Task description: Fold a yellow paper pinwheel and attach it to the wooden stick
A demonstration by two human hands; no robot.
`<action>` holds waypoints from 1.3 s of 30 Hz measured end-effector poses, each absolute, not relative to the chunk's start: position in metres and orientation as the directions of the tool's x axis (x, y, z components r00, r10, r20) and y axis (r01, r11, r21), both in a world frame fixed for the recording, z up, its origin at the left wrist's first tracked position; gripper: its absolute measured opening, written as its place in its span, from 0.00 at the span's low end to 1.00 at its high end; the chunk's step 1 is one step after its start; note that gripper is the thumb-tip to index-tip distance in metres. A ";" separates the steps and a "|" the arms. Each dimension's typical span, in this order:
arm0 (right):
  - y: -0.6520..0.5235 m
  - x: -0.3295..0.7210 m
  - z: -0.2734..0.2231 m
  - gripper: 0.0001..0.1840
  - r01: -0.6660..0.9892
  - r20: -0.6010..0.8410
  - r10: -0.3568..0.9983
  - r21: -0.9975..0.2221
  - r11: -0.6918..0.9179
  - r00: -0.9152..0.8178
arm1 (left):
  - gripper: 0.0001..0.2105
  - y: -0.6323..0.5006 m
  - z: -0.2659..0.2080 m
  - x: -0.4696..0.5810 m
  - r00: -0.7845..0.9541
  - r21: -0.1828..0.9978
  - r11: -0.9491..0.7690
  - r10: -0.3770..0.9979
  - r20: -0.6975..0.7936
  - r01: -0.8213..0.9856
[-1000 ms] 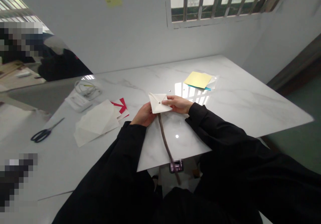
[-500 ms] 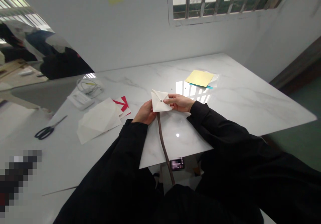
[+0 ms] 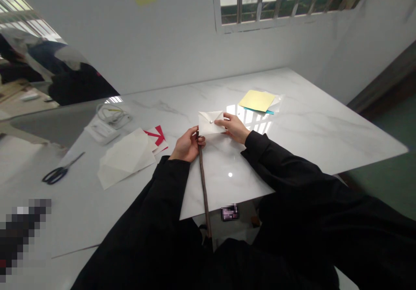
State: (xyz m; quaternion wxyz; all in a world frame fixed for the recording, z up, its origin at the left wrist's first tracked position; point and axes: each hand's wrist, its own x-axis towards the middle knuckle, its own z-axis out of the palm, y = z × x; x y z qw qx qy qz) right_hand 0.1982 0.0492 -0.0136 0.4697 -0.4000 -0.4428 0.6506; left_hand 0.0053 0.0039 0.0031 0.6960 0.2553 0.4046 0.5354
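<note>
A white paper pinwheel (image 3: 208, 129), its corners folded in to a small shiny pin (image 3: 211, 122), sits at the top of a thin brown stick (image 3: 203, 181). My left hand (image 3: 188, 145) is closed round the stick just under the paper. At the paper's right side, my right hand (image 3: 236, 127) grips the edge, one fingertip lying close to the pin. The stick slants down past the table's front edge toward my lap. Whatever my right thumb does behind the paper is hidden.
White paper sheets (image 3: 125, 158) and a red-and-white paper piece (image 3: 158, 137) lie left on the marble-patterned table (image 3: 325, 125). Farther left are black scissors (image 3: 58, 174) and a white power strip (image 3: 102, 131) with cable. Yellow paper (image 3: 257, 101) lies behind right.
The pinwheel has turned and now stands flatter toward me. The stick's lower end has swung left. My left fingers show round the stick, and my right hand has shifted slightly.
</note>
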 end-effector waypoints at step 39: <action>0.029 0.201 0.009 0.13 0.059 0.349 0.924 -0.931 0.361 -0.156 | 0.12 -0.005 0.008 0.012 -0.056 0.939 0.133 0.986 -0.159 -0.317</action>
